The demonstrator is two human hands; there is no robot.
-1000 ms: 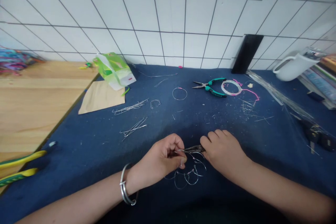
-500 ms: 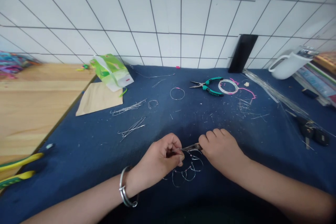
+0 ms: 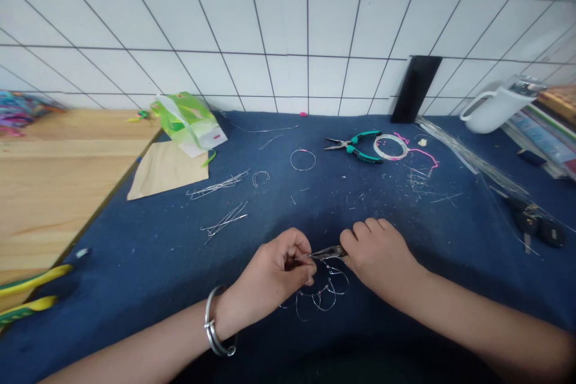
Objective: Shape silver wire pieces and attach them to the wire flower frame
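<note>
Between the thumb and fingers of my left hand point(image 3: 274, 270) is a ring of thin wire with loops point(image 3: 326, 299) and small pink beads, part of it hidden by the fingers. My right hand point(image 3: 382, 258) is wrapped round a pair of pliers point(image 3: 329, 252); the handles are mostly covered by the palm. The jaws point left and reach the wire at my left fingertips. Whether they clamp it, I cannot tell. Wire loops hang out below and to the right of the pliers, over the dark blue cloth.
Teal-handled needle-nose pliers point(image 3: 353, 147) lie beside a white ring dish point(image 3: 390, 147). Bent wires point(image 3: 218, 185) and a single wire ring point(image 3: 303, 160) are behind my hands. Yellow-green handles point(image 3: 33, 294) stick in at left. A white mug point(image 3: 497, 107) and keys point(image 3: 531, 228) are at right.
Both hands keep nearly the same place and grip. The view has shifted very slightly; nothing has been taken up or let go.
</note>
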